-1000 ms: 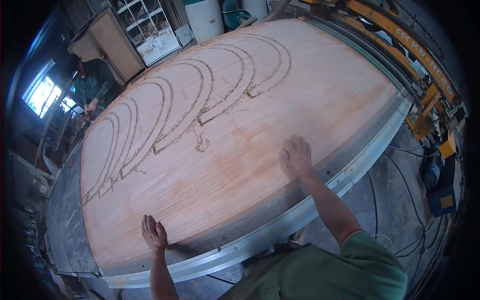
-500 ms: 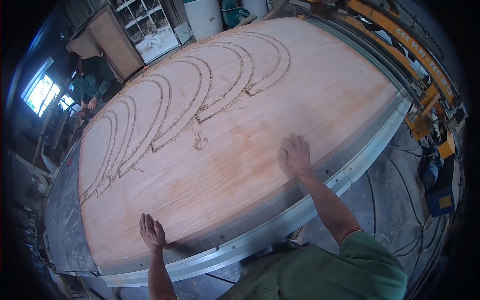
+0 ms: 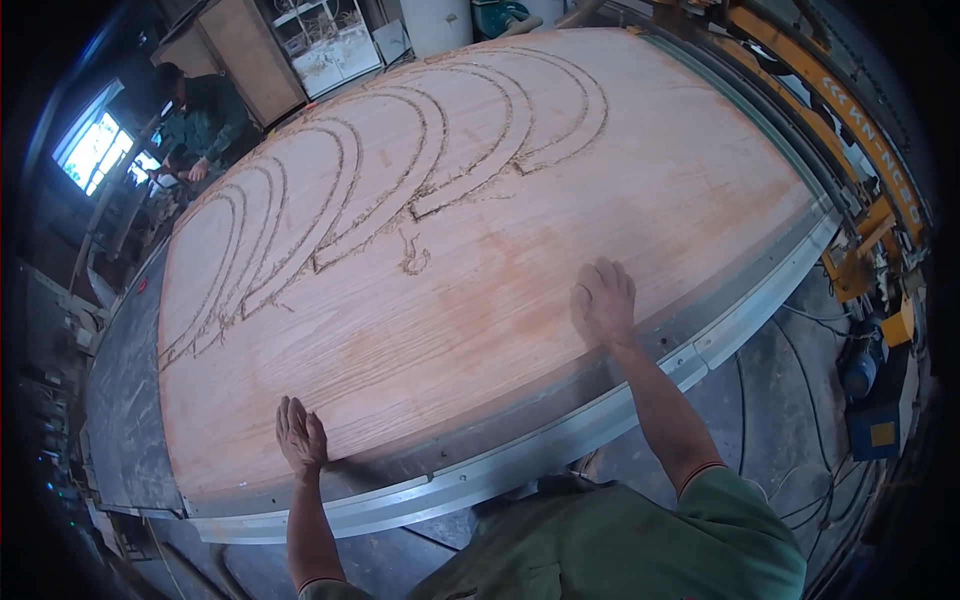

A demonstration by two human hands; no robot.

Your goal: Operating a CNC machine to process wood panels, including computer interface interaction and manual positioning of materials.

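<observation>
The left hand [image 3: 301, 437], fingers close together, and right hand [image 3: 606, 303], fingers slightly spread, stay resting on the grooved wooden panel [image 3: 430, 340]; the wearer's view has shifted.

Bright window [image 3: 97, 150] far L, co-worker [image 3: 212, 118] nr brn cabinet [image 3: 250, 55], wht barrel [image 3: 437, 25] at bk, yel. beam [image 3: 862, 135] R

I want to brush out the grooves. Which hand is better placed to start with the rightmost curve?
Probably the right hand: it's farther up the board, closer to the rightmost groove. The left hand is near the board's lower-left corner, farther away.
</observation>
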